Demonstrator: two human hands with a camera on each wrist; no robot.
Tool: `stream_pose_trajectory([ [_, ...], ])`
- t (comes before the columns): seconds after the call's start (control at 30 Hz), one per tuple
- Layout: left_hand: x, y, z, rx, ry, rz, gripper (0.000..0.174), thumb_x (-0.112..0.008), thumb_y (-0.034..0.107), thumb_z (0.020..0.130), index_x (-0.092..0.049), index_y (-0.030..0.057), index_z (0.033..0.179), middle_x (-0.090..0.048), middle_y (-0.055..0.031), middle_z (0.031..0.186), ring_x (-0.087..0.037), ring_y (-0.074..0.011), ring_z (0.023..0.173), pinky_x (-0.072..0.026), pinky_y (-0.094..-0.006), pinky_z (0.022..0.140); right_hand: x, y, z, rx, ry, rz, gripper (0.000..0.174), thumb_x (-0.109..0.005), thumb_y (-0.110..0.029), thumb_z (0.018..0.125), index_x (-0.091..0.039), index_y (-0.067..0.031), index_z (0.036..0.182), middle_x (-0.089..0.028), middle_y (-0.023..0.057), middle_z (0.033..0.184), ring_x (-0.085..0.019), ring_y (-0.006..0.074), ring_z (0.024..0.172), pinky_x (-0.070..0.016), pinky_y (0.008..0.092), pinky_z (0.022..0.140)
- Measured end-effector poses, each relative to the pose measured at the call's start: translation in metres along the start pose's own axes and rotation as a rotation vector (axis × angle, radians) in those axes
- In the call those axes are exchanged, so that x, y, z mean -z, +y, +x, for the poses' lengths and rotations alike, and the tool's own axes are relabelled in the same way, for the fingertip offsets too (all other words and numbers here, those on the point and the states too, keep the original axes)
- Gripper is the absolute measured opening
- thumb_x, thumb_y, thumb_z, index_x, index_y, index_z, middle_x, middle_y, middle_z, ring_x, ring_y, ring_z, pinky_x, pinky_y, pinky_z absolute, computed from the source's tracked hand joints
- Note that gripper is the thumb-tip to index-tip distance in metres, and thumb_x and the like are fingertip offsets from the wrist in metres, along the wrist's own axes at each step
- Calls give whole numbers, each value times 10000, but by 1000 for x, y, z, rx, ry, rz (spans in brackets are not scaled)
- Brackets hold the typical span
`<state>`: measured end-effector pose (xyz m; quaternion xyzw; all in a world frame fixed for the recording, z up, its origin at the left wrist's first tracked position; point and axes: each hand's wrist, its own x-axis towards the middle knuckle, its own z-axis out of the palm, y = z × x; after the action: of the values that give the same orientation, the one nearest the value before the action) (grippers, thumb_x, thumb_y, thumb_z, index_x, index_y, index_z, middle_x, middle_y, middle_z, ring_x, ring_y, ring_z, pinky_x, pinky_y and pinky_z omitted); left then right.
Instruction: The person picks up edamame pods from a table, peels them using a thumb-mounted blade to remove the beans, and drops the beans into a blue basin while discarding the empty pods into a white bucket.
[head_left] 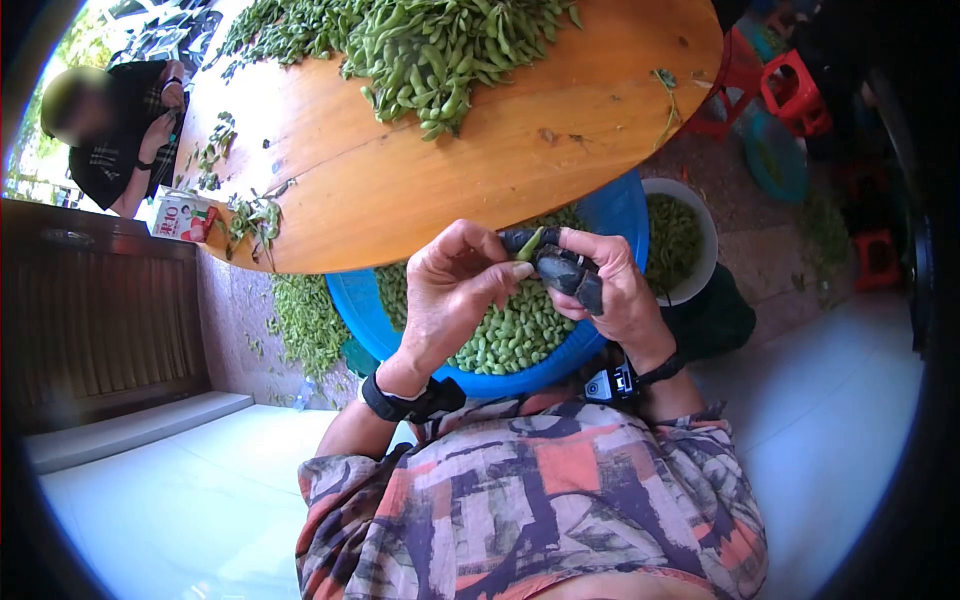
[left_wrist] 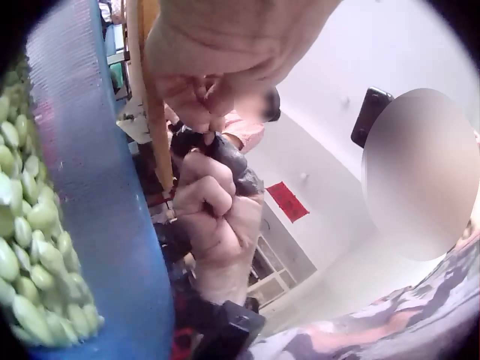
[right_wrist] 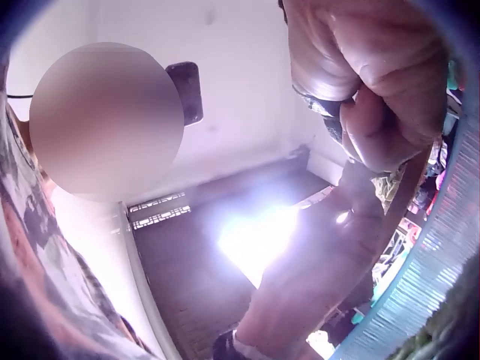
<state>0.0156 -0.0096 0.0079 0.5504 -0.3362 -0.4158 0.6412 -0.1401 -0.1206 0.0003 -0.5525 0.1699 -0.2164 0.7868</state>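
Note:
Over the blue basin (head_left: 355,315), both hands meet at one green bean pod (head_left: 531,243). The left hand (head_left: 440,290) holds its lower end between thumb and forefinger. Black wraps (head_left: 560,268) cover the thumb and forefinger of the right hand (head_left: 622,285), which grips the pod from the other side. In the left wrist view the right hand's (left_wrist: 214,206) other fingers are curled into the palm. Shelled green beans (head_left: 515,335) fill the basin beneath the hands. The right wrist view shows both hands close together, with the pod hidden by the fingers.
A wooden table (head_left: 330,190) bears a large heap of pods (head_left: 430,60) and a carton (head_left: 178,215). A white bowl (head_left: 708,225) of green pods stands right of the basin. More green pieces (head_left: 300,325) lie on the floor, left. Red stools (head_left: 797,95) stand right; another person (head_left: 120,130) sits left.

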Motion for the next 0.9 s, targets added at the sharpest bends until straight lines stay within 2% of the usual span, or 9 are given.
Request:
stream_pose_trajectory([
  [0.2,-6,-3,-9,242,-101,-655,245,-712,32,837,-499,68,954,-604,-80,812,-513,-124,494,-381,-220,411,4,-1,-1,-222,-144,436,366,-359,-247,986,-625,4,1003,-485,-28,622,-430,21,513,-317,177,448],
  [0.27,-7,-1,-9,300,-142,-809,261,-685,-30,840,-489,51,991,-635,-89,816,-605,-162,569,-415,-228,435,6,-1,-2,-211,-199,436,250,-439,-159,954,-635,-6,981,-496,-25,660,-459,38,545,-345,191,483],
  [0.4,-10,-3,-9,200,-80,-276,403,-705,2,847,-482,19,1182,-622,-64,823,-595,-118,613,-471,-235,495,-8,-19,-4,-68,-8,-263,131,-537,-29,862,-629,5,948,-536,34,701,-524,133,599,-406,251,553],
  [0.5,0,-6,-12,134,-149,85,426,-700,30,862,-490,-13,1229,-631,-90,891,-618,-88,673,-491,-249,534,-6,-14,-5,203,-13,-653,193,-556,68,724,-588,49,913,-536,184,784,-553,343,712,-450,358,651],
  [0.6,2,-1,-11,2,-220,538,427,-676,29,865,-500,-28,1249,-638,-168,969,-669,-186,747,-523,-305,602,-10,-16,-7,240,20,-730,180,-551,73,718,-581,43,892,-528,174,775,-558,373,731,-455,384,644],
  [0.67,-1,-12,-12,-369,-145,799,420,-630,16,881,-499,-34,1277,-656,-151,880,-653,-214,686,-530,-304,631,-17,-10,-8,303,77,-779,184,-562,72,720,-579,38,901,-510,168,778,-552,356,721,-449,382,632],
  [0.7,-4,-14,-14,-443,-97,857,426,-583,3,878,-494,-27,1294,-641,-219,1025,-662,-347,852,-536,-375,763,-21,-6,-9,366,135,-828,189,-573,70,723,-577,34,909,-492,163,781,-546,339,712,-442,381,620],
  [0.8,-8,-19,-14,-418,-45,820,436,-534,-28,864,-491,-26,1298,-609,-247,1143,-619,-404,1009,-504,-414,870,-34,6,-14,430,207,-909,259,-543,94,682,-561,31,932,-489,183,824,-549,399,755,-456,419,626],
  [0.9,-10,-15,-11,-269,-85,640,480,-440,-77,823,-490,-15,1296,-614,-210,1089,-625,-305,955,-486,-352,851,-35,18,-18,430,142,-943,434,-562,97,602,-505,31,1028,-450,201,939,-548,428,799,-480,459,667],
])
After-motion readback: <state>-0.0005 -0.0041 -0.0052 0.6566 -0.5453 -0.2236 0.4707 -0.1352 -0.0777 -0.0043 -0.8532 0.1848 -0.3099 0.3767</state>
